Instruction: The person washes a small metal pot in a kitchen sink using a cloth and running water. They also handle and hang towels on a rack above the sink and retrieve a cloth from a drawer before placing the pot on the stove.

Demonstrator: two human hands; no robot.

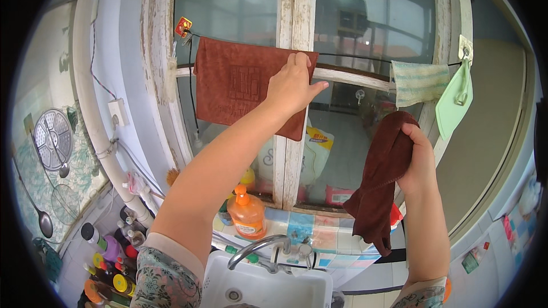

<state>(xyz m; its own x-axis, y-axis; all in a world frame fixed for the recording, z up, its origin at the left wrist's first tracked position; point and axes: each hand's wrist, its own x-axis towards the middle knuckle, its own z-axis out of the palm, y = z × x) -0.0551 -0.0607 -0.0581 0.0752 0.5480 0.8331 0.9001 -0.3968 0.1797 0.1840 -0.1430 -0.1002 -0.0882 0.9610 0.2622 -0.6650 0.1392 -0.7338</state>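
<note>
Below and right of the left hand (292,90), resting thumb-apart on a hung cloth (237,82), the right hand (419,164) is gripping a dark cloth (383,166) dangling lengthwise.

At the near left, the left sleeve (168,279) is grey-green cloth covered in a floral print, with dark-lined leaves and small reddish-pink blossoms. A plain, pale cuff (178,251) in a creamy pink edges it, well short of the wrist. The right sleeve (423,299), at the near right, bears similar patterned cloth (only a small piece shows) and a matching pale band (429,284). Beyond these, the left hand (290,88) and right hand (421,162) are bare, as are both forearms (220,168).
</note>
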